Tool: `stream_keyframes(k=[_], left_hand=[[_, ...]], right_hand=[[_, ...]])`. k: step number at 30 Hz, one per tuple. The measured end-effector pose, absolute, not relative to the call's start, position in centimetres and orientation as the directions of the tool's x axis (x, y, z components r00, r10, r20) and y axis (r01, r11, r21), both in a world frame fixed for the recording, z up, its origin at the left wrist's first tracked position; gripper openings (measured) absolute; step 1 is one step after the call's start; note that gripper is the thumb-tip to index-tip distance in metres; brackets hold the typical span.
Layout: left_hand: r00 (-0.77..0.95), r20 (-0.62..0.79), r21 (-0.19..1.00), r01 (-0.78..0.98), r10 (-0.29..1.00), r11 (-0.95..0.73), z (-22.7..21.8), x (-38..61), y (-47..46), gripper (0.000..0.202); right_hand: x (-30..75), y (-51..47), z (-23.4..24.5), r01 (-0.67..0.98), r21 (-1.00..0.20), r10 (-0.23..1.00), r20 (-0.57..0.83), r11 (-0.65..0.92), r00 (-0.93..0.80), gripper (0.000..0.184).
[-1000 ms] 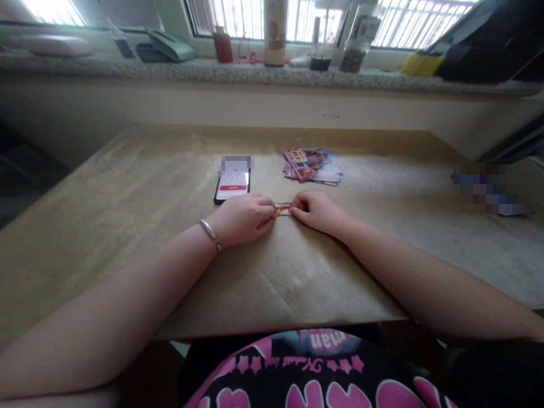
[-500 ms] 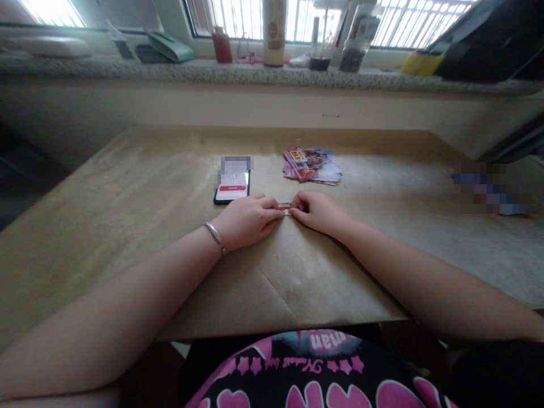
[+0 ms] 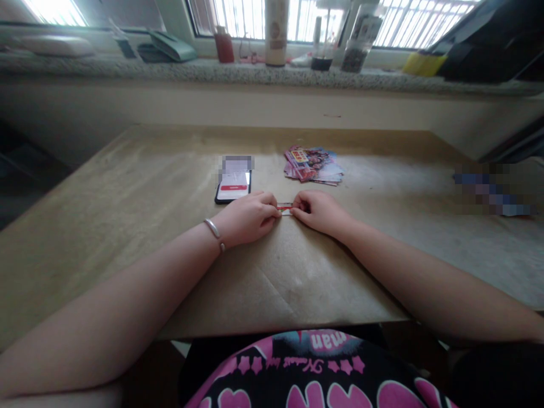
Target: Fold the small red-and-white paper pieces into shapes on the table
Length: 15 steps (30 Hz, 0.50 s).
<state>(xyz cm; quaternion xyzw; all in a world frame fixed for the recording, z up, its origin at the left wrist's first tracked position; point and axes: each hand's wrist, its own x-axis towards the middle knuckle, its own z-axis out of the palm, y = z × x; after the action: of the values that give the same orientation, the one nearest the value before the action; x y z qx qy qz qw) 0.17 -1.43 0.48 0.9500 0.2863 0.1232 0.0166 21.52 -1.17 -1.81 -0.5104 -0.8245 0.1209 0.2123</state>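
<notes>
Two pinches hold the small red-and-white paper strip [image 3: 284, 208] by its ends, your left hand [image 3: 249, 218] and right hand [image 3: 319, 211] resting on the tan paper-covered table [image 3: 127, 215], apparently to brace it flat.

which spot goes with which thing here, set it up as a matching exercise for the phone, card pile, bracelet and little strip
Things: 1 phone; 2 card pile; 3 bracelet; 4 red-and-white strip.
Places: a pinched between left hand and right hand; b on the left wrist; c on the table beyond the left hand; d on the table beyond the right hand.
Pairs: 1-c; 2-d; 3-b; 4-a.
</notes>
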Motion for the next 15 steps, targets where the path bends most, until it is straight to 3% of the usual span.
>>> stream_keyframes(k=[6,15], left_hand=[[0.796,0.219,0.165,0.540,0.565,-0.825,0.67,-0.19,-1.44,0.022],[0.847,0.246,-0.020,0.490,0.471,-0.872,0.33,-0.08,-1.30,0.030]], right_hand=[[21.62,-1.04,-1.96,0.771,-0.454,0.895,0.217,0.446,-0.390,0.011],[21.60,-0.98,-2.17,0.763,-0.467,0.895,0.227,0.446,-0.384,0.011]])
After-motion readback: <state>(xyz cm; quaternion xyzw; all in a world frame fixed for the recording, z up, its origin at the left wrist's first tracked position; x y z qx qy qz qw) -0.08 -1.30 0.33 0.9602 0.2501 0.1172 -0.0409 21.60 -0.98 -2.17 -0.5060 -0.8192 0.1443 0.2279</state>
